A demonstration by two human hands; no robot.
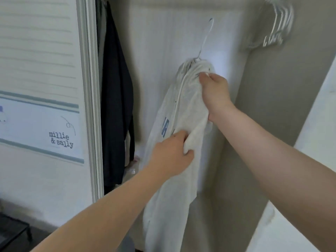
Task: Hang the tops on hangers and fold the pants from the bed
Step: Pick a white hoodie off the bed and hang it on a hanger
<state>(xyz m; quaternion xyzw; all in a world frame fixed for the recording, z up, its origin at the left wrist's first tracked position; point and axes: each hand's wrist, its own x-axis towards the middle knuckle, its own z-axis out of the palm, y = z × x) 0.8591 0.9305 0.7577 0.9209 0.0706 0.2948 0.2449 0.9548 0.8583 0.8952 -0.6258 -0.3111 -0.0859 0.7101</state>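
Two hands, head view: both were on the one garment, reaching into the open closet, bare forearms stretched out in front.
Left hand (172,153): lower down, fingers curled over and thumb tucked beneath, pinching a fold of cloth at the middle of the top, just beside the blue lettering.
Right hand (214,93): higher up, fingers bunched tight into the fabric at the shoulder, close under the neck of the hanger.
White top (174,182): it hung long and narrow from the hanger in front of the closet's pale back wall (163,42), gathered at the collar, a white seam running down its length, and its lower end dropped out at the bottom edge of the view.
Hanger (206,37): thin and white, and only the hook and neck showed above the collar, leaning to the right; the rest sat inside the cloth.
Dark garment (116,106): it hung at the closet's left side, just behind the door frame, apart from the top.
Spare hangers (278,28): a blurred white cluster, up at the right.
Louvred door (36,51): off to the left, carrying a label (61,140) that read "millie & sally".
Dark rack (11,231): low in the left corner, only partly seen.
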